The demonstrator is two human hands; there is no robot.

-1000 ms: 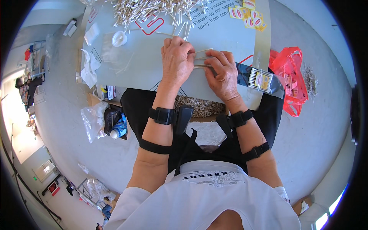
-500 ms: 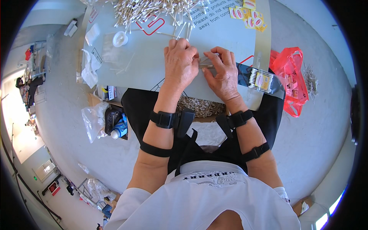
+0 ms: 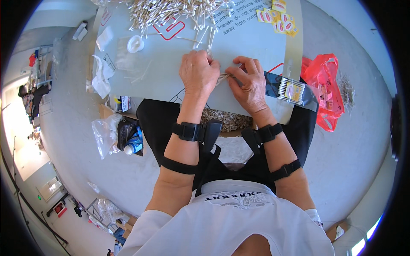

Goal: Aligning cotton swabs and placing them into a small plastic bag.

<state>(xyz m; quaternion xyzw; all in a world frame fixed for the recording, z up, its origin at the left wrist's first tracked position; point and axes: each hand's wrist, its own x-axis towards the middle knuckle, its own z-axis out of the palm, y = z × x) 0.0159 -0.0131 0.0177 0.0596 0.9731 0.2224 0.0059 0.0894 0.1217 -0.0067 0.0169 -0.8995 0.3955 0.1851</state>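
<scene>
A small bunch of cotton swabs [image 3: 222, 78] spans the gap between my two hands, just above the table's near edge. My right hand [image 3: 248, 81] pinches its right end between thumb and fingers. Beside it, my left hand [image 3: 197, 71] is closed with its fingertips curled in at the bunch's other end; its back hides most of what it grips. A few loose cotton swabs [image 3: 211, 37] lie just beyond the left knuckles. Farther off spreads a big heap of white-tipped cotton swabs [image 3: 175, 13].
Right of my hands lies a clear pack of swabs [image 3: 292, 90] with a yellow label. Yellow labels [image 3: 285, 23] are scattered at the far right. A round white tub [image 3: 135, 44] and white tissue [image 3: 102, 77] sit left. A red plastic bag [image 3: 325, 87] hangs past the right edge.
My left hand has drawn back slightly toward me and to the left. The swabs between my hands now slant instead of lying level. My right hand has barely moved.
</scene>
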